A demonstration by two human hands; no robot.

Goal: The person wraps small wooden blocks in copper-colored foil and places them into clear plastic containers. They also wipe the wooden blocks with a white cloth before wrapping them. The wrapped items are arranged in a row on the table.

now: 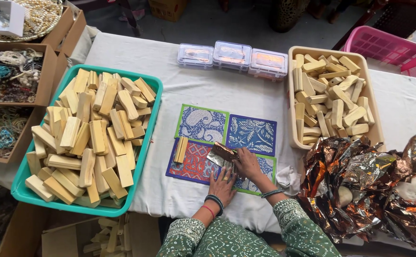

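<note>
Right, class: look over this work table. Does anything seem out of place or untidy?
One wooden block lies alone on the red patterned mat, apart from both trays. The crumpled foil sheets sprawl over the table's right side.

Teal tray [147, 138], beige tray [291, 95], pink basket [384, 47], 4 blue-patterned mats [250, 134], coppery foil [360, 181].

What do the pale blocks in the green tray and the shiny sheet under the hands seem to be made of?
The blocks look like bare, unfinished wood: pale tan, matt, sawn flat. The sheet under the left hand and right hand looks like thin metallic foil, coppery and silvery, creased and glinting. The tray looks like moulded plastic.
</note>
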